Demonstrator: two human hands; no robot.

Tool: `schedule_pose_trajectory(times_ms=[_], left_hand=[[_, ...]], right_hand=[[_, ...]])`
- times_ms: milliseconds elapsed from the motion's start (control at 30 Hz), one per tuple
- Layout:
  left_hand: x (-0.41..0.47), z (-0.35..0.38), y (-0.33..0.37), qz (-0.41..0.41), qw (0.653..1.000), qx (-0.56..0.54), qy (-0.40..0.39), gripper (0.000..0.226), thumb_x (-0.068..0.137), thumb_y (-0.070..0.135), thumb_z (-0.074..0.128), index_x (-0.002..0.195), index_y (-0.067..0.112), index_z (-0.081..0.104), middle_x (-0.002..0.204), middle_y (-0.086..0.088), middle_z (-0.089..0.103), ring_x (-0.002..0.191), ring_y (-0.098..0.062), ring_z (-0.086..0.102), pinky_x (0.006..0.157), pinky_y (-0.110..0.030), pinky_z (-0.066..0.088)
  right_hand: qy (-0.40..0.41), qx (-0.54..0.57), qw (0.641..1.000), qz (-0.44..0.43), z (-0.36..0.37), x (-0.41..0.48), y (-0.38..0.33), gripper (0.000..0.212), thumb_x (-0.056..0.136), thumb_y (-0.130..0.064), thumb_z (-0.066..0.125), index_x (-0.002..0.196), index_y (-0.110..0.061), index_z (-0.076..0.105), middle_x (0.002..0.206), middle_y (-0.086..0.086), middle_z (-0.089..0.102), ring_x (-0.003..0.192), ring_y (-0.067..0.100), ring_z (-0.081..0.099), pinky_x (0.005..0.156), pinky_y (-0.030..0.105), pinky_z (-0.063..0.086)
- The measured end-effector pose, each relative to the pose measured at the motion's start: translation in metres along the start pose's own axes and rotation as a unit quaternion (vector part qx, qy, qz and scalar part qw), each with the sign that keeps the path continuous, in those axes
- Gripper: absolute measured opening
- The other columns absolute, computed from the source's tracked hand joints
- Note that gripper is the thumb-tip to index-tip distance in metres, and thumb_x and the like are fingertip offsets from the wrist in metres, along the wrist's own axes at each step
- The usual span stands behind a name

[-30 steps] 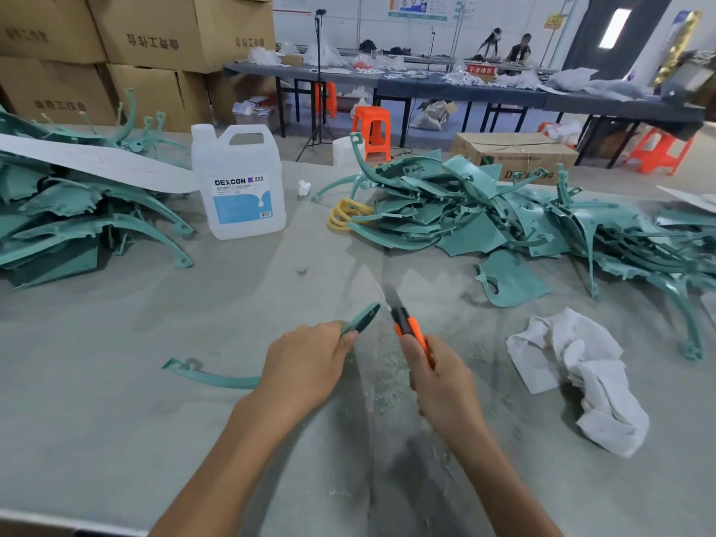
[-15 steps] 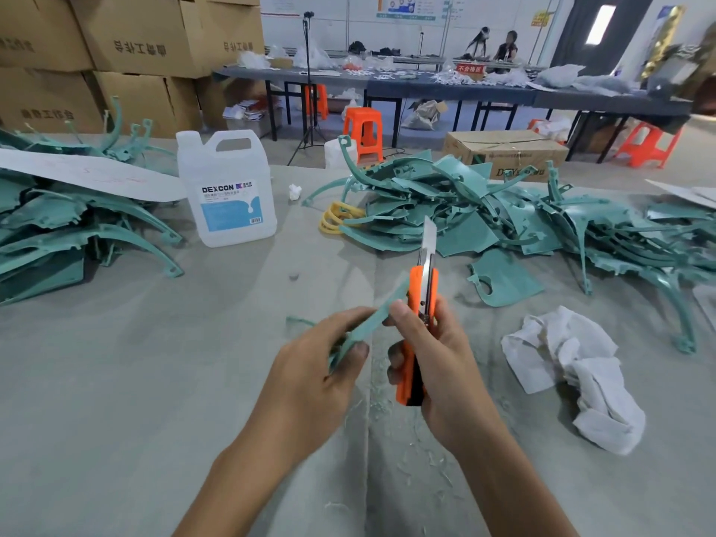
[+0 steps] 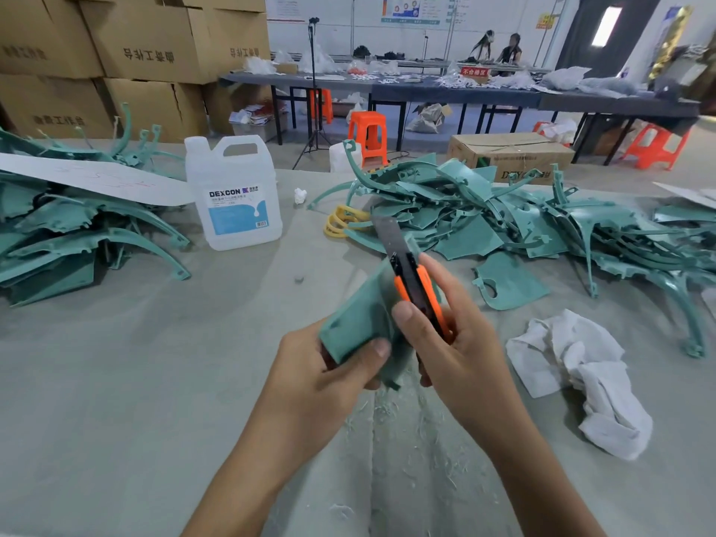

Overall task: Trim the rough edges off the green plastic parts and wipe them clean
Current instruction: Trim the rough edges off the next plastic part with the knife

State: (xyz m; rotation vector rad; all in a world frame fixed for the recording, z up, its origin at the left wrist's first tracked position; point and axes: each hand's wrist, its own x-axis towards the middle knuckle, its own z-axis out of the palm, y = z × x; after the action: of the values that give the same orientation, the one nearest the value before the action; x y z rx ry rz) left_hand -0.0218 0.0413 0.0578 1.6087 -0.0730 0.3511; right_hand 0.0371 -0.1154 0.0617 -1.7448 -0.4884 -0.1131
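Head view: my left hand (image 3: 325, 366) grips a green plastic part (image 3: 360, 315) above the bench (image 3: 135, 381). My right hand (image 3: 457, 343) grips the orange knife (image 3: 414, 288), blade toward eleven o'clock. White rag (image 3: 581, 377) at three o'clock.

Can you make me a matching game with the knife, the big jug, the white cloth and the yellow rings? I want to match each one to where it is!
Things:
1. knife
2. jug
3. cloth
4. yellow rings

Places or states:
A. lying crumpled on the table
B. held in the right hand
C. at the edge of the big green pile
D. standing upright, with a blue and white label

Right pairs: 1-B, 2-D, 3-A, 4-C.
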Motion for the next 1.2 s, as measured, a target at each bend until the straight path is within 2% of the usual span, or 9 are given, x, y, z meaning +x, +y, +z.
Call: schedule_pose_trajectory(times_ms=[100, 200, 267, 433, 533, 700, 833, 1033, 1200], left_hand=[[-0.002, 0.003, 0.006, 0.041, 0.998, -0.034, 0.022, 0.020, 0.091, 0.025, 0.065, 0.108, 0.021, 0.075, 0.101, 0.004, 0.077, 0.092, -0.013, 0.071, 0.079, -0.023, 0.054], [0.003, 0.003, 0.019, 0.039, 0.986, -0.133, 0.090, 0.031, 0.094, 0.041, 0.063, 0.116, 0.022, 0.073, 0.117, -0.002, 0.074, 0.114, -0.022, 0.068, 0.097, -0.036, 0.052], [0.010, 0.002, 0.032, 0.058, 0.982, -0.134, 0.120, 0.038, 0.091, 0.051, 0.060, 0.118, 0.027, 0.072, 0.120, 0.002, 0.073, 0.117, -0.018, 0.066, 0.101, -0.039, 0.051], [0.020, -0.009, 0.070, 0.212, 0.957, 0.090, 0.176, 0.014, 0.099, 0.039, 0.055, 0.107, 0.038, 0.067, 0.102, 0.028, 0.071, 0.097, 0.006, 0.067, 0.079, -0.016, 0.054], [0.025, -0.037, 0.098, 0.200, 0.927, 0.235, 0.214, 0.015, 0.091, 0.050, 0.060, 0.103, 0.047, 0.051, 0.094, 0.029, 0.067, 0.083, 0.001, 0.066, 0.067, -0.038, 0.056], [0.043, -0.056, 0.084, 0.120, 0.806, 0.570, 0.105, 0.026, 0.090, 0.060, 0.047, 0.103, 0.037, 0.047, 0.070, 0.009, 0.058, 0.072, -0.030, 0.060, 0.059, -0.037, 0.045], [0.061, -0.037, 0.006, -0.035, 0.813, 0.581, -0.028, 0.024, 0.101, 0.047, 0.043, 0.123, 0.038, 0.043, 0.104, -0.003, 0.068, 0.098, -0.033, 0.062, 0.076, -0.040, 0.048], [0.071, -0.034, -0.065, -0.061, 0.835, 0.546, -0.041, 0.018, 0.102, 0.043, 0.038, 0.101, 0.025, 0.035, 0.074, -0.003, 0.053, 0.078, -0.038, 0.057, 0.066, -0.041, 0.043], [0.071, -0.032, -0.067, -0.043, 0.850, 0.522, -0.062, 0.016, 0.103, 0.039, 0.042, 0.104, 0.024, 0.037, 0.074, -0.005, 0.055, 0.080, -0.038, 0.059, 0.067, -0.042, 0.044]], right_hand=[[0.004, 0.019, 1.000, -0.014, -0.002, 0.002, -0.009, 0.042, 0.089, -0.052, 0.063, 0.130, -0.045, 0.057, 0.067, -0.020, 0.059, 0.059, 0.003, 0.055, 0.056, 0.026, 0.047], [-0.006, 0.070, 0.997, -0.015, -0.001, 0.002, -0.021, 0.017, 0.097, -0.047, 0.059, 0.110, -0.039, 0.065, 0.066, -0.007, 0.053, 0.054, 0.014, 0.049, 0.047, 0.037, 0.045], [-0.026, 0.142, 0.989, 0.021, 0.004, 0.001, -0.029, 0.026, 0.098, -0.048, 0.059, 0.097, -0.022, 0.064, 0.067, -0.003, 0.052, 0.053, 0.016, 0.047, 0.045, 0.032, 0.045], [-0.058, 0.237, 0.967, 0.074, 0.007, -0.003, -0.037, 0.036, 0.098, -0.049, 0.060, 0.104, -0.015, 0.062, 0.074, 0.003, 0.055, 0.052, 0.019, 0.045, 0.044, 0.031, 0.041], [-0.030, 0.240, 0.964, 0.110, 0.001, -0.007, -0.026, 0.038, 0.098, -0.049, 0.060, 0.108, -0.012, 0.062, 0.077, 0.003, 0.057, 0.052, 0.019, 0.048, 0.046, 0.033, 0.038], [-0.017, 0.280, 0.935, 0.218, 0.004, -0.021, 0.011, 0.018, 0.104, -0.021, 0.052, 0.109, -0.008, 0.063, 0.075, 0.007, 0.058, 0.055, 0.020, 0.052, 0.046, 0.032, 0.049], [-0.047, 0.241, 0.937, 0.249, 0.014, -0.034, 0.039, 0.021, 0.105, -0.023, 0.052, 0.108, -0.003, 0.057, 0.074, 0.012, 0.065, 0.063, 0.025, 0.062, 0.063, 0.039, 0.058], [-0.056, 0.125, 0.963, 0.230, 0.025, -0.037, 0.058, 0.032, 0.107, -0.031, 0.049, 0.116, -0.062, 0.045, 0.067, -0.001, 0.063, 0.055, 0.010, 0.056, 0.053, 0.026, 0.049], [-0.028, 0.114, 0.975, 0.188, 0.040, -0.021, 0.059, 0.037, 0.104, -0.039, 0.047, 0.136, -0.059, 0.042, 0.069, -0.002, 0.062, 0.056, 0.012, 0.056, 0.056, 0.029, 0.050]])
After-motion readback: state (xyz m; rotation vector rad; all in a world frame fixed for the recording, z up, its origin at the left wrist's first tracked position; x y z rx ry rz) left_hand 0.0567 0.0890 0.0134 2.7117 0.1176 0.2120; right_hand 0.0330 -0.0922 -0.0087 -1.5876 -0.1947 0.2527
